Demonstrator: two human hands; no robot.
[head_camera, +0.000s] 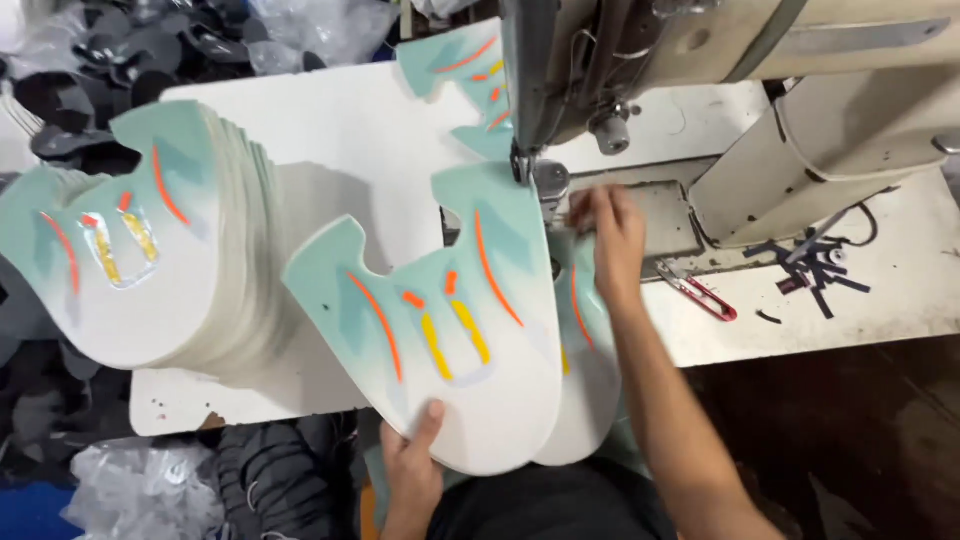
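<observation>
- Your left hand (412, 470) gripped the near edge of the top shoe-upper panel (440, 320), thumb pressed on its white face and fingers hidden beneath.
- That panel was a flat, forked piece, mint green at its far end and white at its near end, with orange and yellow stripes.
- Its far tip lay under the needle area (522, 165) of the sewing machine (700, 60), and its near end overhung the table edge toward you.
- Your right hand (607, 232) rested just right of the needle, fingers curled down onto the material at the machine bed (660, 215); whether it pinched anything could not be told, as the fingertips were blurred.
- A second panel (585, 390) of the same pattern lay partly under the first, to its right.
- A tall stack of matching panels (150, 250) sat on the white table (340, 120) at the left, well apart from both hands.
- Another matching panel (465, 70) lay at the far side, behind the machine head.
- Red-handled thread snips (700, 293) lay on the table right of your right forearm.
- Dark fabric scraps (815, 270) lay farther right, near the machine base.
</observation>
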